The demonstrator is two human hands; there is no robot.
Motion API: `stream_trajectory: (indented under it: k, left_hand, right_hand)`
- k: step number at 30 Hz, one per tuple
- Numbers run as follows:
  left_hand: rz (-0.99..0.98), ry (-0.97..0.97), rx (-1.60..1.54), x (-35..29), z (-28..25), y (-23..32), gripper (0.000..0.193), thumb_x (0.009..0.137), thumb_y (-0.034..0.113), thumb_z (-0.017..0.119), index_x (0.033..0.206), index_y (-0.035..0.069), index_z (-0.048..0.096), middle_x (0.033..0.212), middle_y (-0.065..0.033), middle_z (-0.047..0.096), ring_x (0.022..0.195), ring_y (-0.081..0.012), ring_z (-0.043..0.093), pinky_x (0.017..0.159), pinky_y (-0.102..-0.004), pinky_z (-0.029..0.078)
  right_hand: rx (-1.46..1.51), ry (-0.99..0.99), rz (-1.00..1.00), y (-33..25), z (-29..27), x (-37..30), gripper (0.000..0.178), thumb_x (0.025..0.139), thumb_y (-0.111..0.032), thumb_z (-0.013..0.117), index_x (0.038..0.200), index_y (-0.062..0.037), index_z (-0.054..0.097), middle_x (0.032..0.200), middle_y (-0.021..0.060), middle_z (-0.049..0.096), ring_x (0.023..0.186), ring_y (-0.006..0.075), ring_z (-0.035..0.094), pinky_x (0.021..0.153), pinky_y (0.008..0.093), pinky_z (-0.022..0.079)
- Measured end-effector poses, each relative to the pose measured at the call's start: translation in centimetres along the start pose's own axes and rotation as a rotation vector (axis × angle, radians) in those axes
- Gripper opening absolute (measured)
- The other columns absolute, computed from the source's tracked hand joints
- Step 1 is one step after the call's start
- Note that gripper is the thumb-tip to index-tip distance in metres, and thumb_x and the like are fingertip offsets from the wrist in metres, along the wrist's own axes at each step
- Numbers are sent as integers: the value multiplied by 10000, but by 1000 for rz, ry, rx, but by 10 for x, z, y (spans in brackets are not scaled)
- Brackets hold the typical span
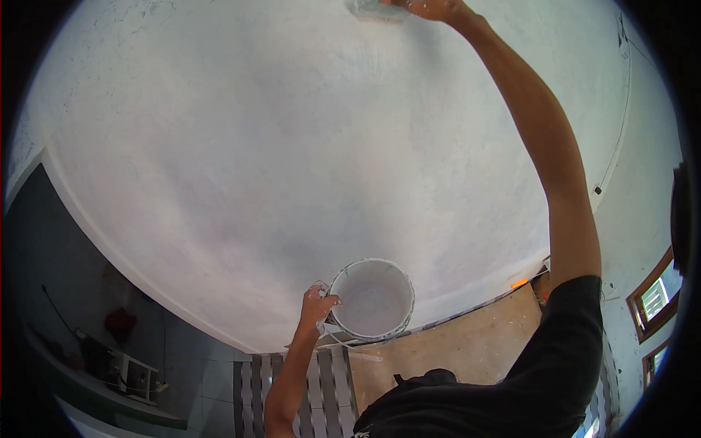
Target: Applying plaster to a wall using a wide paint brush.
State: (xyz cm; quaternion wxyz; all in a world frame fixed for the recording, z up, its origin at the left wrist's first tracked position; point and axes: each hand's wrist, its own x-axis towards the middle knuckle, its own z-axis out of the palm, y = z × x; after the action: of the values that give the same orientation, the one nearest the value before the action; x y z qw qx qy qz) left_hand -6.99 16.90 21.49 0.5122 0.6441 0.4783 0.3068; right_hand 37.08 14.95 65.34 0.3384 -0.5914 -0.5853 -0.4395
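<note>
My left hand [315, 308], spotted with white, grips the left side of a round white bucket [374, 271] by its rim. The bucket is tilted so its inside shows, coated in pale paint, and a thin handle hangs below it. High at the top edge, my right arm is stretched up against a whitish wall [277, 160]. In its hand [432, 9] is what looks like a wide paintbrush [376, 10], pressed to the wall and partly cut off by the picture's edge. White specks dot the right fingers too.
Below lie a brown board [453, 328] and a grey striped mat [332, 387]. A dark opening at the left holds a small white frame [139, 378]. On the right wall are a wood-framed window [655, 298] and a hanging cable [623, 139]. An orange object [519, 283] rests by the wall's base.
</note>
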Motion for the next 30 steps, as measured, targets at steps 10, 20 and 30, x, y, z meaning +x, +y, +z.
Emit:
stream_trajectory:
  k: [10, 20, 30]
  left_hand:
    - [81, 43, -34, 10, -2, -24, 182, 611, 53, 671, 720, 46, 526, 617, 2, 488, 552, -107, 442, 500, -284, 365]
    - [-16, 29, -157, -3, 5, -5, 187, 613, 47, 686, 707, 41, 525, 637, -20, 528, 576, -115, 480, 522, -282, 376]
    - [6, -40, 45, 4, -8, -8, 277, 629, 39, 685, 862, 8, 538, 683, -88, 594, 591, -180, 586, 521, -318, 447]
  right_hand:
    - [-99, 142, -172, 21, 3, -19, 341, 789, -148, 672, 1126, -106, 689, 1035, 154, 691, 956, 304, 652, 843, 401, 518]
    - [-58, 233, -417, 19, 61, -137, 406, 806, -152, 730, 1205, -138, 656, 1150, 60, 686, 1019, 233, 662, 885, 339, 550]
    - [43, 142, -275, -12, -17, -61, 431, 757, -36, 710, 1169, -163, 681, 1124, 82, 689, 1006, 264, 654, 870, 342, 546]
